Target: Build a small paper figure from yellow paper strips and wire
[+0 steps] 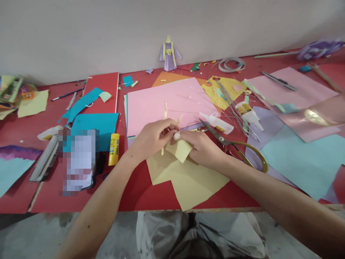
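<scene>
Right hand (205, 145): fingers closed on a small, flat, straight-edged yellow paper piece (182, 150).
Left hand (153, 139): fingertips meeting the right's; curled fingers hide its grip, state cannot be told.
Yellow sheet (185, 183): matte, notched edge, beneath both hands.
Scissors (225, 142): metal blades, looped handles.
Glue bottle (219, 123): white plastic, tapered nozzle.
Glue stick (114, 149): yellow cylinder.

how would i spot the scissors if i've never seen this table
On the red table, find the right hand. Just beyond it lie the scissors. Dark blades and a big olive-yellow handle loop set them apart from the white glue bottle alongside.
</scene>
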Available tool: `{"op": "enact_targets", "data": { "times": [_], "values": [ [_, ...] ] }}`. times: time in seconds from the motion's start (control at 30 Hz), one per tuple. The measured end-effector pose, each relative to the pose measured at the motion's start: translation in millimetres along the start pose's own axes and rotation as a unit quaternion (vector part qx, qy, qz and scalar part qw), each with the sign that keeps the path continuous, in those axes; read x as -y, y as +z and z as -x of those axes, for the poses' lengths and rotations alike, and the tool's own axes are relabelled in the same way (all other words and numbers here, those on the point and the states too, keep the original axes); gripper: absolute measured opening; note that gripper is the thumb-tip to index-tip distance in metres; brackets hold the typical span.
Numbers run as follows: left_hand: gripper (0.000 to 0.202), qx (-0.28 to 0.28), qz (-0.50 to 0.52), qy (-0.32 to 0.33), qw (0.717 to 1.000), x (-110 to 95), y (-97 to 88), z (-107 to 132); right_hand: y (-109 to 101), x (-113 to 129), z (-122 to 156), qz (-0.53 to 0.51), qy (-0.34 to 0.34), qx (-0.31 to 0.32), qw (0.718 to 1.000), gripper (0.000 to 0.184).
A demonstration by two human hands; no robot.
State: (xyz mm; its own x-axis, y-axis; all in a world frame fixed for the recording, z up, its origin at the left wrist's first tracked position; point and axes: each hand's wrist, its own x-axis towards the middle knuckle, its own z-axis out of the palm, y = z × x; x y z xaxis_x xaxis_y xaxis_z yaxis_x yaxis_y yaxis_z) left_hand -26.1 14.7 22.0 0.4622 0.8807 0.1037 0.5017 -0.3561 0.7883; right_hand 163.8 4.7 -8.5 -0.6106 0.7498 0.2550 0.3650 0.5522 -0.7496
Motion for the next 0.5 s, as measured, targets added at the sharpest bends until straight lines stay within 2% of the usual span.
{"op": "enact_targets", "data": {
  "times": [0.3, 0.5],
  "values": [
    [0.013, -0.006, 0.024, 0.004, 1.000, 0.2, -1.0, -0.2, -2.2, 1.5, -0.5, 0.004, 0.000, 0.008, 1.000, 0.054],
    [0.012, -0.020, 0.035, 0.002, 0.999, 0.6, -1.2, -0.7, -0.1, 1.5, 0.9, 0.003, -0.012, -0.012, 1.000, 0.053]
  ]
}}
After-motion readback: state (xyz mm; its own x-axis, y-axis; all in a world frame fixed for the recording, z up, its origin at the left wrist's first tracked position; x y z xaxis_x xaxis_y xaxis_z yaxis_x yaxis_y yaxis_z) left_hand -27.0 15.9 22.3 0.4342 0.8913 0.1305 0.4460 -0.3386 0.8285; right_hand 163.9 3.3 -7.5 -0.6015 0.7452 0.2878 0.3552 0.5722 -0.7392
